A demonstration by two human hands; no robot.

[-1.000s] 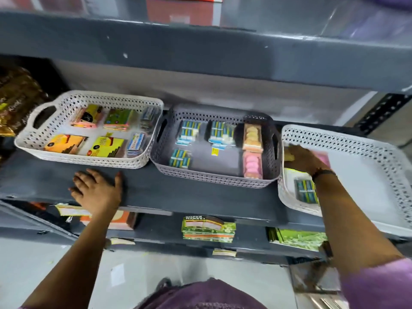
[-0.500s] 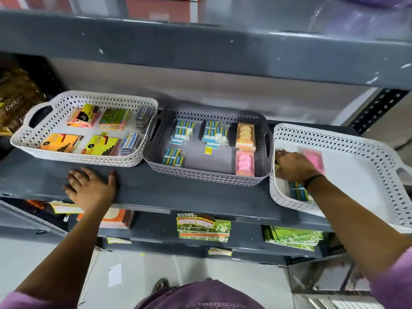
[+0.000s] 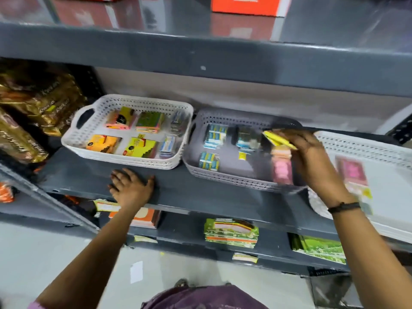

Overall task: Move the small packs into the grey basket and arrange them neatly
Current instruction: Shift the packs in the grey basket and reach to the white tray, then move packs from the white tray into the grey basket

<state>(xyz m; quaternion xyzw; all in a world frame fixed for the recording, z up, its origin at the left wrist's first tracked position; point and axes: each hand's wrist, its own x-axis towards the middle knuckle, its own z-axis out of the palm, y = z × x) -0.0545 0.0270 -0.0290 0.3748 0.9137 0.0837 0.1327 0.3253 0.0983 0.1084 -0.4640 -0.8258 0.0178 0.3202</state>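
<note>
A single head-worn wide-angle view looks forward and down, close to a dark grey metal shelf (image 3: 200,188) at arm's reach. Both forearms enter from the near edge; the pale floor (image 3: 44,253) shows below, the upper shelf overhead.

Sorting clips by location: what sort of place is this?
Probably a small shop or its stockroom: tiered grey metal shelving, baskets of small packaged goods such as the grey basket, and gold snack bags stacked at the left.
</note>
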